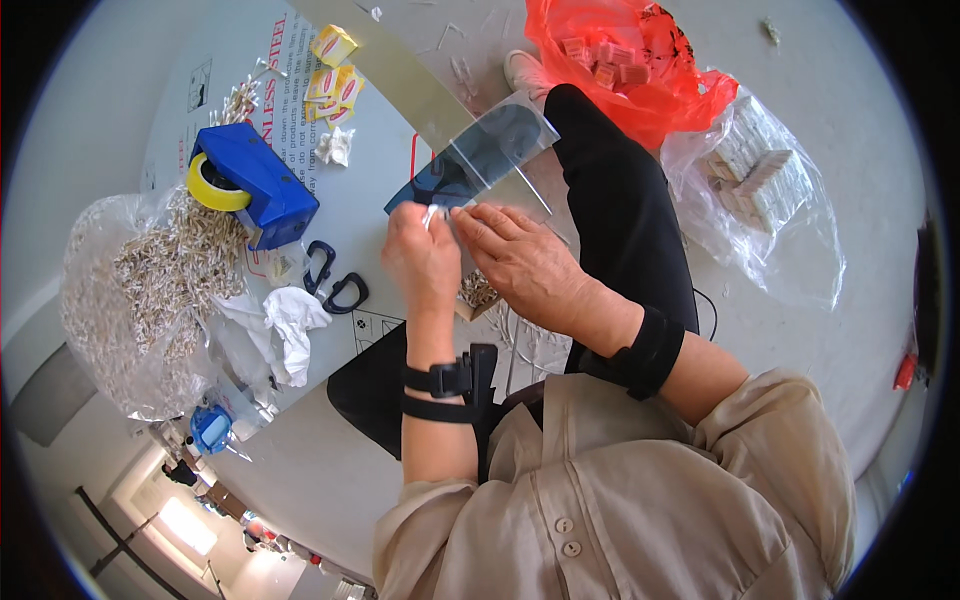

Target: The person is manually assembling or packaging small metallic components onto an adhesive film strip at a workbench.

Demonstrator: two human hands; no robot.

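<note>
Two hands: both meet at the centre of the view, over the person's lap, working one small clear plastic bag.
Left hand: fingers pinched together on the near edge of the clear plastic bag, at a small pale piece too small to identify.
Right hand: fingers pressed together on the same bag edge, just right of the left hand and touching it.
Bag position: it rises far from the fingertips, tilted, its far corner lying over a shiny metal strip.
Risk of slipping: the bag looks thin and slick, so I judge a loose pinch could let it slide out and fall toward the lap.
Risk of spilling: a small box of pale pieces sits right under the right hand; a dropped wrist might knock it over.
Left side: the table carries a blue tape dispenser with a yellow roll, a big heap of small pale pieces in plastic, crumpled tissue and two dark carabiner clips.
Table edge: it runs close beside the left forearm, leaving little room that way.
Right and far: an orange bag and a clear bag of packets lie on the floor, well apart from the hands.
Open room: mostly far of the hands, over the bare floor.
</note>
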